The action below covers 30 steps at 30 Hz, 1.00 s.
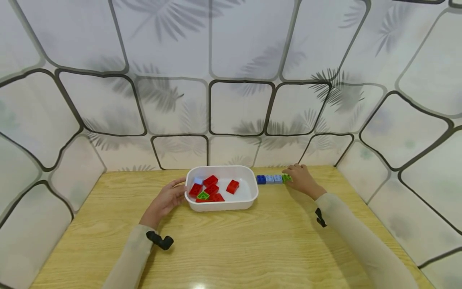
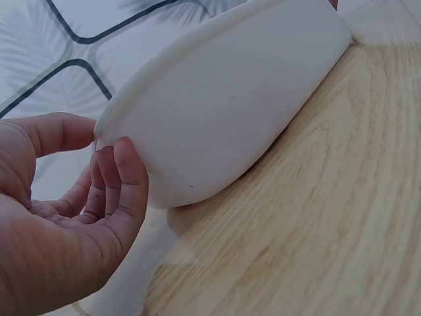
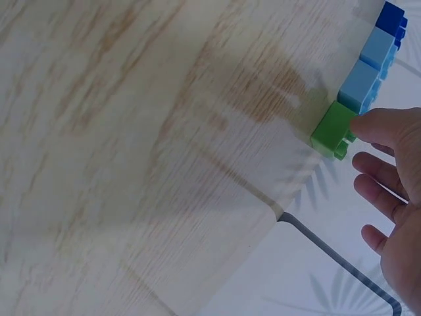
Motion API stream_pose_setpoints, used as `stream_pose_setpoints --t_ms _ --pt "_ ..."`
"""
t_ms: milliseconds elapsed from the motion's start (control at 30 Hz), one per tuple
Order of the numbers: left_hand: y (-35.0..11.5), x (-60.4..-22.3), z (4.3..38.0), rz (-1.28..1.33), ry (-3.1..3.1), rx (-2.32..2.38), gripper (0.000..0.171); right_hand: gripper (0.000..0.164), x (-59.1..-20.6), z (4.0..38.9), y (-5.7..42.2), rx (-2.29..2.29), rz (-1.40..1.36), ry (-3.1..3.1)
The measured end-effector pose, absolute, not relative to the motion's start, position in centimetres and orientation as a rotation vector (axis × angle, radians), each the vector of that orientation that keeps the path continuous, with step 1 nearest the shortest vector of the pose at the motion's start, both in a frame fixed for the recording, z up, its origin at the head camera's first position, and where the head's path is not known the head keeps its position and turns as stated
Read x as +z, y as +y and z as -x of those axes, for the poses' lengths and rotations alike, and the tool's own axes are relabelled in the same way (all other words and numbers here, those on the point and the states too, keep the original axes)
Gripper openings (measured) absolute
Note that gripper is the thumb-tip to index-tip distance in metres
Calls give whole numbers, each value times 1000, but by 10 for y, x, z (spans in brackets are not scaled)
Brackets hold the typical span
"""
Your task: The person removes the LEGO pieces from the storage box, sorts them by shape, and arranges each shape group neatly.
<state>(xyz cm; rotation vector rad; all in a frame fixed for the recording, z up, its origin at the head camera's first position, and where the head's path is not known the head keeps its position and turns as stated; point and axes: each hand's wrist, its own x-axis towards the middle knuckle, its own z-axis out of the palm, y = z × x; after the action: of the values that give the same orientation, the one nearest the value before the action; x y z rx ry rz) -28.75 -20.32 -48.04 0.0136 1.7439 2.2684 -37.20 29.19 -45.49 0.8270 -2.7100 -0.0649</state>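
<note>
My left hand point(image 1: 170, 199) is at the left end of a white plastic tray point(image 1: 249, 202), its fingertips against the outer wall and rim. Several red toy building bricks point(image 1: 232, 186) lie loose inside, with a green brick point(image 1: 203, 195) and a pale blue one point(image 1: 198, 181). To the tray's right, a row runs from a dark blue brick point(image 1: 261, 179) through two light blue bricks point(image 3: 358, 85) to a green brick point(image 3: 334, 128) at the far end. One digit of my right hand point(image 3: 401, 171) touches that green brick's studded side, while the other fingers are spread loosely apart from it.
A wood-grain table point(image 1: 231, 245) lies under everything. Patterned white panels point(image 1: 238, 108) rise behind it and along both sides. Each sleeve carries a black strap, one point(image 1: 160, 240) on the left wrist and one point(image 1: 320, 218) on the right.
</note>
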Motion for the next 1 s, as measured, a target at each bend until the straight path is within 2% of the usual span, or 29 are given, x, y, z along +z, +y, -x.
stream_pose_setpoints --t_ms 200,533,1000 --pt "-204 -480 288 -8 1745 2279 60 35 -448 371 284 -2 -860 -2662" --pt "-202 -480 286 10 1768 2267 61 39 -435 368 263 106 -889 -2686" --pt "-202 -477 288 48 1776 2253 59 37 -409 362 201 218 -1049 -2616"
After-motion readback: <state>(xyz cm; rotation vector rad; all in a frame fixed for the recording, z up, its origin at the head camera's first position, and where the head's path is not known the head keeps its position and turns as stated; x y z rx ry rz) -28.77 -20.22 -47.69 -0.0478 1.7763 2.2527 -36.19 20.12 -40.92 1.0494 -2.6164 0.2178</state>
